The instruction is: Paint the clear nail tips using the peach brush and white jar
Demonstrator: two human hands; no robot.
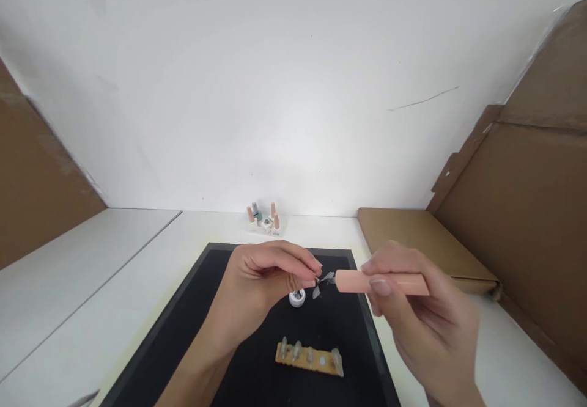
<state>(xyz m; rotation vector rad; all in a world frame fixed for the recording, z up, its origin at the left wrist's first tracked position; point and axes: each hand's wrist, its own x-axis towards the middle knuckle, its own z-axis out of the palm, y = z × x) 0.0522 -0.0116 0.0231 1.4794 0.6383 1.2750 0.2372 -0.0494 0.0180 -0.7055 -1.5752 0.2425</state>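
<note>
My left hand (266, 278), thumb and fingertips pinched together, holds a small thin shiny piece (324, 283) over the black mat. My right hand (419, 315) is closed around a peach-coloured handle (367, 282), which lies level and points left. The handle's tip meets or nearly meets the small piece; contact is too fine to tell. Beneath the fingertips, a small round white jar (297, 297) stands on the mat. Nearer to me on the mat lies a yellowish strip (309, 359) with several clear nail-shaped tips standing along it.
The black mat (197, 297) lies on a white table (137, 254). At the back, a clear holder (267, 230) carries several peach and grey-green bottles. A flat cardboard box (413, 233) is on the right. Cardboard panels flank both sides, and a grey object (84, 398) shows at the lower left.
</note>
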